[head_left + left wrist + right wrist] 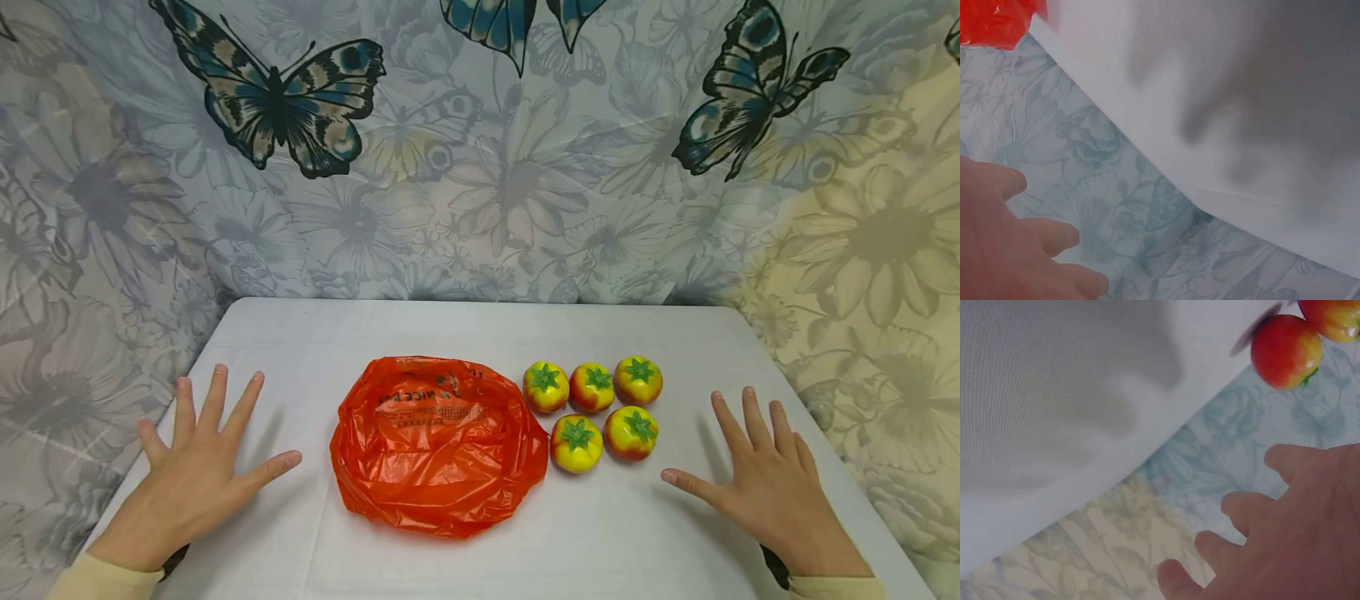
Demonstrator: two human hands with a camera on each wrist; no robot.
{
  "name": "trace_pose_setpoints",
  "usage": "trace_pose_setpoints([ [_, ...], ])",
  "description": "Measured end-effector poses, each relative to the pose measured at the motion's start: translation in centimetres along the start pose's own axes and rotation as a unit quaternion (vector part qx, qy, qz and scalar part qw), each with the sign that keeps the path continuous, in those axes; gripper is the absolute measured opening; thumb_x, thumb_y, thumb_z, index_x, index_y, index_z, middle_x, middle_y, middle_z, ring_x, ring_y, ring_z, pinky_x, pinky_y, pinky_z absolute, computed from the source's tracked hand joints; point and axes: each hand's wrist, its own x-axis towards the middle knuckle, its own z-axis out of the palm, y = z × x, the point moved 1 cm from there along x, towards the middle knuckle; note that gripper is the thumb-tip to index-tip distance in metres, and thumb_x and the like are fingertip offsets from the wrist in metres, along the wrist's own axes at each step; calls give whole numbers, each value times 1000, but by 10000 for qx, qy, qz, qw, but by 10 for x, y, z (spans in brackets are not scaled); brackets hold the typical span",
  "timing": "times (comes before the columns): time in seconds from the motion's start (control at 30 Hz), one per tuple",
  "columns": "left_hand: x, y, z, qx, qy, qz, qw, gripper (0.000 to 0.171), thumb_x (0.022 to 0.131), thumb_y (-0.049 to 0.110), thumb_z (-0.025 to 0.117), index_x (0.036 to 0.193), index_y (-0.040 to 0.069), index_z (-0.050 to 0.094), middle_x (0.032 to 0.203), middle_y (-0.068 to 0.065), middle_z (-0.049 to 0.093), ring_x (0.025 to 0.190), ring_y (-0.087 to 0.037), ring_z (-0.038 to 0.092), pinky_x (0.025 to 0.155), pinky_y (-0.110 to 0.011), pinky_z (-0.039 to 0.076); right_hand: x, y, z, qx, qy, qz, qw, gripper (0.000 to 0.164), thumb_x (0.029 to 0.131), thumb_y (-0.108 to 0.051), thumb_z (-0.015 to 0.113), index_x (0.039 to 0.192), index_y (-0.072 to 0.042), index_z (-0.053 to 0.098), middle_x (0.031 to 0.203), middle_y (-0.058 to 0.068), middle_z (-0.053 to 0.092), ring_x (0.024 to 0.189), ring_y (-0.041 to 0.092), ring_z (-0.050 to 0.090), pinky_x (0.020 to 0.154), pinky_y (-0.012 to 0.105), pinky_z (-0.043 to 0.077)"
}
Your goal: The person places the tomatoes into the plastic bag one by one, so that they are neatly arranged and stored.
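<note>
The fingers of the left hand [197,479] are straight and spread well apart, thumb out to the side, holding nothing; the hand shows palm down by the left edge of the white cloth-covered worktop [420,325]. The right hand [776,500] lies the same way just inside the right edge, fingers apart and nothing in them. Both wrist views show soft finger shadows on the cloth, so the hands seem raised above it. Each wrist ends in a cream sleeve, the left sleeve [105,579] and the right sleeve [836,588] both at the near side.

Inward from the left hand, well apart from it, a crumpled red plastic bag with dark printing [442,467] lies left of the worktop's middle. Between it and the right hand sit five round red-and-yellow fruits with green star-shaped tops: a far row of three [546,387] [592,387] [638,380], and a nearer pair [577,443] [631,432], its left one against or just beside the bag.

As for progress, all five fruits are outside the bag and neither hand is at work, which suggests a start or a finish; I cannot tell which, nor whether the bag contains anything.
</note>
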Motion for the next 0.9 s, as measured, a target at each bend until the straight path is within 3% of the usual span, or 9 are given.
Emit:
trace_pose_setpoints([
  [0.27, -1, -1, 0, -16, -28, -37, 10000, 115, 94, 75, 66, 176, 25, 4, 180, -21, -18, 159, -56, -31, 100, -102, -8, 2, -3, -2, -10, -98, 16, 9999, 134, 83, -88, 66, 175, -13, 4, 176, 35, -11, 157, 70, -6, 114, 88, 15],
  [0.53, 3, 13, -3, -442, -472, -12, 9979, 112, 96, 76, 62, 176, 29, -1, 181, -11, -22, 162, -55, -26, 113, -93, -7, 6, -31, -11, 142, -30, -287, 9995, 135, 80, -88, 69, 176, -17, 7, 179, 32, -3, 160, 66, 2, 113, 89, 18],
  [0.77, 14, 40, -3, -843, -690, 210, 9938, 112, 97, 76, 60, 176, 27, -3, 182, -11, -19, 165, -57, -9, 118, -89, 13, 6, -74, -17, 225, 22, -955, 9952, 132, 76, -92, 70, 175, -22, 19, 181, 24, 10, 158, 58, 22, 113, 87, 28],
  [0.9, 25, 61, 1, -1001, -835, 359, 9908, 114, 97, 78, 59, 176, 26, -4, 183, -14, -13, 163, -59, 14, 119, -83, 29, 5, -91, -18, 406, 418, -1495, 9870, 121, 76, -89, 72, 170, -21, 37, 176, 20, 31, 153, 52, 38, 114, 79, 38],
])
